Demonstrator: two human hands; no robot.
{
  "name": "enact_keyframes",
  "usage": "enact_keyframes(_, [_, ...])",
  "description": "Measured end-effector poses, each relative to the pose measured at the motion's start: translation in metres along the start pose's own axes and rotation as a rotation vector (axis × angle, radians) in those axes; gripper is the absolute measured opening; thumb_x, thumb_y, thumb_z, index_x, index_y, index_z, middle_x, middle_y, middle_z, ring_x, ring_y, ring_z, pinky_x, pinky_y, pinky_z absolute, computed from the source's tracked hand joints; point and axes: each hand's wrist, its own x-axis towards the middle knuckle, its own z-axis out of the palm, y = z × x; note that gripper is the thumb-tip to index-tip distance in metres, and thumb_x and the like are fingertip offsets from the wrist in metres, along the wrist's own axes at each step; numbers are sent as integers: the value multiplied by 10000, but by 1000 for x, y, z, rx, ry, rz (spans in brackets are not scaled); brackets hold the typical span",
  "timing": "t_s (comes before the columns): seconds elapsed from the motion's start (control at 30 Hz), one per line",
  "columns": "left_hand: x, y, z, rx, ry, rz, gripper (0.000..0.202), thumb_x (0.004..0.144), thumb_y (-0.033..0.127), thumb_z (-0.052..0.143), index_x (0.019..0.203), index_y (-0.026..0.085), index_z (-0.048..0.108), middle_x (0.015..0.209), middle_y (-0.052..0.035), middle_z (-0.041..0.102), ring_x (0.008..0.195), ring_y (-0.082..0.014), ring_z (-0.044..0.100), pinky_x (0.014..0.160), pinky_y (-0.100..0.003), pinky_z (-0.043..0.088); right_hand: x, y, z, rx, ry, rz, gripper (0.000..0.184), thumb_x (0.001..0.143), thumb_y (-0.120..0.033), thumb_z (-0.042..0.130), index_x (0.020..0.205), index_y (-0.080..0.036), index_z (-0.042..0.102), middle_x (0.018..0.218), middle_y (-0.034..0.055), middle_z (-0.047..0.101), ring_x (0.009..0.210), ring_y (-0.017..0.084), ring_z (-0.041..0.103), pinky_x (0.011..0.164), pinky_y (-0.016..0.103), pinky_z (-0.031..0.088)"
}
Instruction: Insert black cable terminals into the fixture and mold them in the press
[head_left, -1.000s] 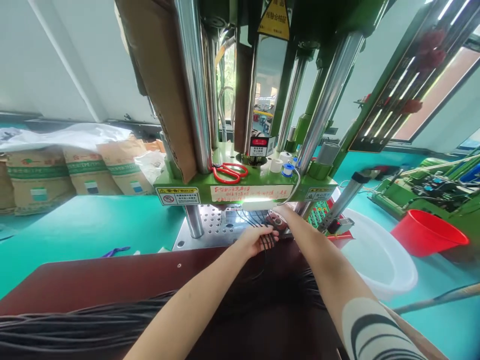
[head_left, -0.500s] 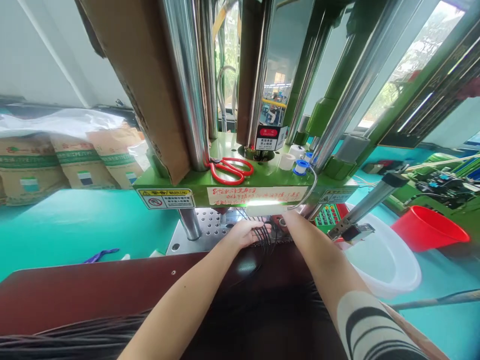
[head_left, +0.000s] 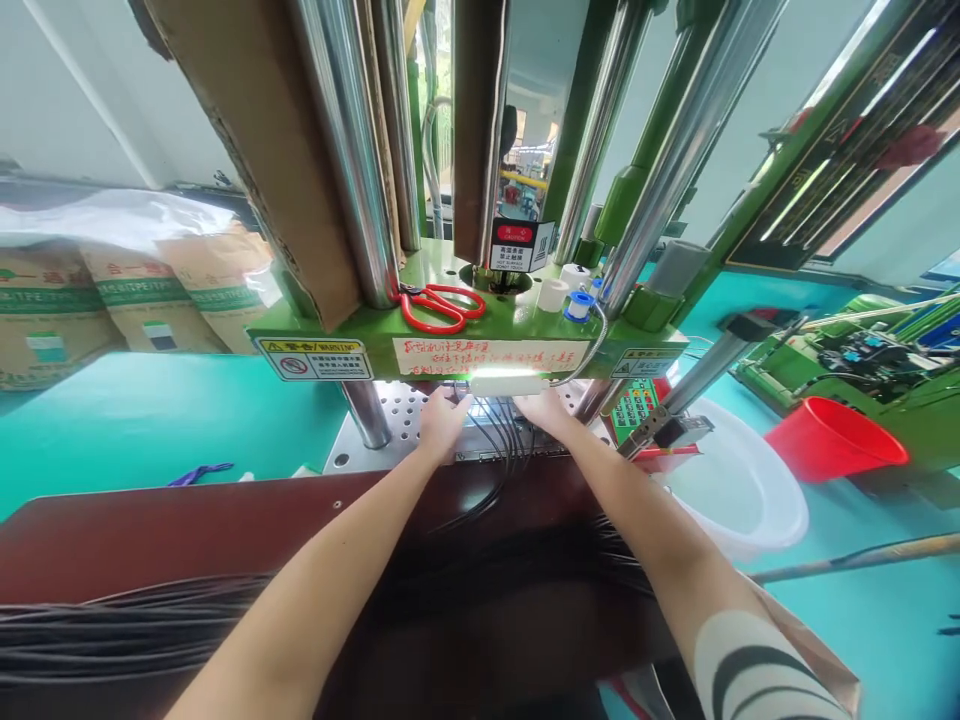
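Both my hands reach under the green press platen (head_left: 465, 355) onto the perforated metal bed (head_left: 409, 425). My left hand (head_left: 441, 425) lies on the bed at the left of a group of thin black cables (head_left: 504, 440), fingers pointing in under the lamp. My right hand (head_left: 544, 410) sits at the right of the same cables, its fingertips hidden beneath the platen. The cables run back between my arms to a thick black bundle (head_left: 135, 630) lying across the brown worktop (head_left: 187, 530). What the fingers hold, if anything, does not show.
Red scissors (head_left: 431, 303) and small tape rolls (head_left: 555, 295) rest on the platen among chrome columns (head_left: 341, 150). A white basin (head_left: 739, 490) and a red bucket (head_left: 832, 445) stand at the right. Stacked paper sacks (head_left: 112, 300) line the left on a teal floor.
Both hands have pushed further in under the platen and moved apart, the left one shifting left off the cable ends. The camera has moved closer to the press.
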Motion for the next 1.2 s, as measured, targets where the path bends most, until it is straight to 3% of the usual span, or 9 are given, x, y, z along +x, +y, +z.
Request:
enact_keyframes(0.13, [-1, -1, -4, 395, 95, 201, 263, 751, 263, 526, 993, 160, 515, 722, -81, 599, 897, -284, 582, 778, -353, 404, -6, -1, 4, -57, 22, 12, 312, 849, -199, 392, 982, -97, 654, 969, 144, 663, 973, 245, 576, 863, 308, 399])
enact_keyframes(0.3, [5, -5, 0, 674, 72, 273, 216, 786, 153, 407, 918, 105, 571, 783, -183, 627, 870, -326, 602, 755, -380, 404, -6, -2, 9, -108, 20, 1, 339, 852, -172, 357, 996, -84, 652, 944, 158, 667, 961, 236, 583, 861, 292, 390])
enact_keyframes(0.43, [8, -1, 0, 812, 64, 288, 258, 776, 127, 399, 948, 99, 590, 834, -192, 635, 869, -316, 612, 743, -381, 422, -6, -5, 6, -143, 2, 0, 347, 858, -174, 347, 999, -96, 654, 959, 158, 663, 962, 240, 585, 832, 296, 405])
enact_keyframes(0.6, [-3, 17, 4, 903, 157, 308, 371, 844, 281, 324, 1086, 128, 560, 1024, -182, 608, 970, -312, 570, 756, -417, 443, -9, -16, -3, -182, 12, -7, 352, 877, -242, 337, 1037, -170, 642, 1044, 124, 645, 983, 254, 577, 818, 339, 424])
enact_keyframes(0.7, [-8, 25, 11, 931, 153, 365, 410, 828, 383, 366, 1074, 137, 583, 1053, -160, 609, 1006, -295, 550, 778, -389, 451, -10, -23, -3, -191, 23, -40, 344, 874, -282, 356, 1081, -208, 621, 1079, 97, 637, 1023, 245, 559, 847, 338, 417])
enact_keyframes(0.93, [5, 15, 17, 982, 111, 389, 331, 770, 146, 386, 986, 94, 631, 862, -152, 651, 824, -247, 615, 701, -342, 475, -2, -28, 10, -171, 23, -17, 332, 827, -180, 396, 1058, -179, 636, 1030, 114, 656, 958, 227, 594, 834, 309, 426])
enact_keyframes(1.1, [7, 14, 18, 979, 134, 417, 339, 777, 123, 369, 985, 88, 633, 894, -159, 645, 880, -249, 595, 711, -333, 478, 5, -25, 14, -123, 55, -35, 338, 808, -147, 397, 1052, -153, 631, 1028, 126, 655, 924, 232, 599, 793, 304, 441])
enact_keyframes(1.2, [-2, 22, 21, 968, 159, 443, 348, 822, 196, 357, 1034, 120, 622, 985, -157, 625, 999, -274, 545, 739, -356, 478, 10, -24, 13, -87, 80, -59, 336, 817, -151, 379, 1047, -154, 624, 1010, 114, 661, 908, 228, 596, 790, 311, 443])
